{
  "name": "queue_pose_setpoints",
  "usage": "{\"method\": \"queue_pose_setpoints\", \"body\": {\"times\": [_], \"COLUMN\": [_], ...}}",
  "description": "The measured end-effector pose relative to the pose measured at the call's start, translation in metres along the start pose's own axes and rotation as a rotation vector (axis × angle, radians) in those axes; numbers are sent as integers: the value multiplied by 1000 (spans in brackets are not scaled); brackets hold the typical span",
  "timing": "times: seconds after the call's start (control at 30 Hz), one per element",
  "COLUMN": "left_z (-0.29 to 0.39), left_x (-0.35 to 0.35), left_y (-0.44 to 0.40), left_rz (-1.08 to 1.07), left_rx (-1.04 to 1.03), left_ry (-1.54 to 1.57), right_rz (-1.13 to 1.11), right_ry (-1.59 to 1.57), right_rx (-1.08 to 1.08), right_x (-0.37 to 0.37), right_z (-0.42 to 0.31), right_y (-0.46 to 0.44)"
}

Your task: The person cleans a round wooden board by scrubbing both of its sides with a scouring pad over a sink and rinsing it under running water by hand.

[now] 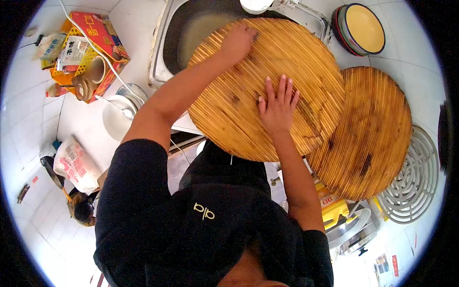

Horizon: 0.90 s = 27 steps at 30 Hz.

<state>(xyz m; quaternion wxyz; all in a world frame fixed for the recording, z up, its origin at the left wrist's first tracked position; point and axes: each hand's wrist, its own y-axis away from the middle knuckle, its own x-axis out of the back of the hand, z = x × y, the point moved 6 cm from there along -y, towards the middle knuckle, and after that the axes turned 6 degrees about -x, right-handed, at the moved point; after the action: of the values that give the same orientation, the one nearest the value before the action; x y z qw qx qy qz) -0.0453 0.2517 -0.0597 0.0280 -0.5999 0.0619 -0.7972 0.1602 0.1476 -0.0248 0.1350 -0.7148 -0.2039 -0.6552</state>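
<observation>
A large round slatted board point(224, 112), made of thin brown strips or stalks, is tilted in front of me and covers part of the sink. My left hand point(238, 43) rests on its upper part with the fingers curled in. A small dark spot shows at those fingertips, but whatever they may hold is hidden. Lower on the same board, my right hand point(278, 111) lies palm down, fingers spread. Dark stains and streaks mark the board's surface. Behind its right edge stands a second round slatted board point(370, 129), darker and touched by neither hand.
The metal-rimmed sink point(160, 45) holds cloudy water. Stacked bowls point(366, 28) stand at upper right, a grey ringed rack point(416, 186) below them. Leftward are a red carton point(103, 36) of packets, a white bowl point(114, 122) with a spoon, a hanging cable point(98, 50) and a plastic bag point(79, 165).
</observation>
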Motion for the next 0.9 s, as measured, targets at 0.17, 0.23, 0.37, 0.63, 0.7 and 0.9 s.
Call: {"method": "queue_pose_setpoints", "body": {"times": [0.17, 0.23, 0.37, 0.63, 0.7, 0.9], "left_z": [-40, -14, -13, 3, -10, -14], "left_x": [-22, -5, -24, 4, -16, 2], "left_y": [-39, -22, -18, -24, -24, -33], "left_rz": [20, -79, -220, -165, -94, -169], "left_rx": [175, 200, 187, 188, 165, 268], "left_ry": [-30, 1, 35, -18, -25, 24], "right_rz": [-4, 10, 7, -17, -28, -31], "right_ry": [-38, -44, -35, 18, 21, 48], "right_rx": [-12, 0, 1, -6, 2, -3], "right_x": [2, 7, 3, 3, -1, 1], "right_z": [2, 0, 0, 0, 0, 1], "right_y": [-1, -2, -1, -2, 0, 0]}}
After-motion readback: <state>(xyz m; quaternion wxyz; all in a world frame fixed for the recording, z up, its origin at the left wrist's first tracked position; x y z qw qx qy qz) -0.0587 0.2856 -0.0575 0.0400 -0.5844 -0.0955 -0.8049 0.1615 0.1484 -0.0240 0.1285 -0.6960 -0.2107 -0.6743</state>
